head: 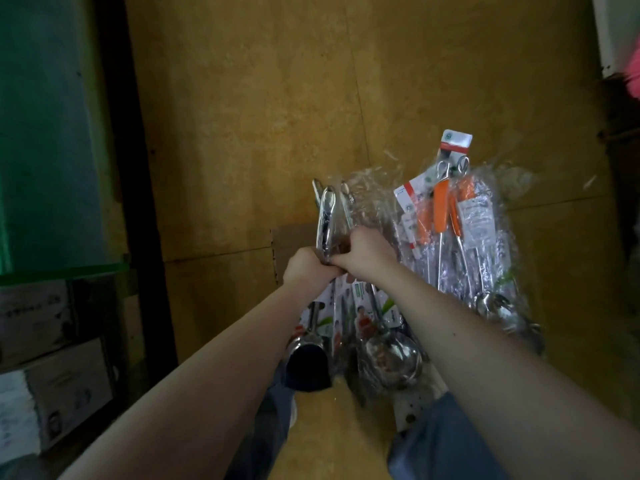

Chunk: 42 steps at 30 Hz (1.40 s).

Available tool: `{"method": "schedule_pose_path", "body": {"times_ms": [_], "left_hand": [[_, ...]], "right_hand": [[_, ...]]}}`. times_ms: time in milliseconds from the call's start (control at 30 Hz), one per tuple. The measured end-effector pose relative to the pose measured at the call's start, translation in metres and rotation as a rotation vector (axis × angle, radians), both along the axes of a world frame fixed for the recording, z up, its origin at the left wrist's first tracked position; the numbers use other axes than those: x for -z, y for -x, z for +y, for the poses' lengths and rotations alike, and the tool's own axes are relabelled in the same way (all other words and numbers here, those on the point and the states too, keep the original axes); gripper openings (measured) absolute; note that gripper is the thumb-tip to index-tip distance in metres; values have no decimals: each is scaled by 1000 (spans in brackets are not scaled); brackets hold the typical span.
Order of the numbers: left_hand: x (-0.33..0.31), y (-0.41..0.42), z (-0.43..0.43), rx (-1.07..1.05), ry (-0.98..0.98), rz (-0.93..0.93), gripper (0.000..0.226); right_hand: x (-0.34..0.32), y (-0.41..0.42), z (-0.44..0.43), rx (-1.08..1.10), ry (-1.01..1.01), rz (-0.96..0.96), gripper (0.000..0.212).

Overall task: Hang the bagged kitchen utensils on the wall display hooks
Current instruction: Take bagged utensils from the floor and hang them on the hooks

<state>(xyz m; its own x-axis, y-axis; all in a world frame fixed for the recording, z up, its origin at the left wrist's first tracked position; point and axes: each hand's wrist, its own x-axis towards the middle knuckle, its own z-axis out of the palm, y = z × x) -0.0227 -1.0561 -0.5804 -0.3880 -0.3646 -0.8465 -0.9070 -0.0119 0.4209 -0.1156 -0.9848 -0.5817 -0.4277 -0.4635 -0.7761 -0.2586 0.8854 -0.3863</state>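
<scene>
Dim, soft, wide-angle edge distortion

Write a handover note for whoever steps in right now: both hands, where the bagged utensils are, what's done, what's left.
Left hand: grips the handles of the bagged steel ladles.
Right hand: grips the same bundle just beside it, both held up against the brown wall board.
Orange-handled bagged set: upright against the board, right of the hands; no hook is visible, so I cannot tell whether it is hung.
Done: possibly the orange set.
Left: get the ladle bundle onto a hook and let go.
</scene>
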Motion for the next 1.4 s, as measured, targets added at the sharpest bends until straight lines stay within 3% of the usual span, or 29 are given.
{"method": "schedule_pose_path", "body": {"times_ms": [100, 233, 500, 667, 833, 1200, 1267, 1400], "left_hand": [[-25, -1, 2, 104, 94, -10, 29], [-56, 0, -1, 226, 169, 4, 4], [-131, -4, 2, 252, 195, 16, 7], [-208, 4, 11, 194, 159, 46, 10], [-295, 28, 34, 197, 144, 94, 27], [-481, 53, 124, 213, 115, 310, 25], [-515, 55, 141, 254, 96, 372, 35], [-577, 56, 176, 437, 19, 527, 26]], "right_hand": [[-20, -3, 6, 62, 62, -35, 25], [-48, -8, 10, 97, 133, -47, 22], [-120, -14, 16, 64, 173, -42, 31], [-205, -4, 27, 34, 202, -33, 34], [-292, 17, 56, 39, 237, 2, 34], [-487, 37, 182, 100, 427, 231, 28], [-526, 37, 209, 146, 460, 268, 31], [-591, 29, 263, 288, 525, 327, 36]]}}
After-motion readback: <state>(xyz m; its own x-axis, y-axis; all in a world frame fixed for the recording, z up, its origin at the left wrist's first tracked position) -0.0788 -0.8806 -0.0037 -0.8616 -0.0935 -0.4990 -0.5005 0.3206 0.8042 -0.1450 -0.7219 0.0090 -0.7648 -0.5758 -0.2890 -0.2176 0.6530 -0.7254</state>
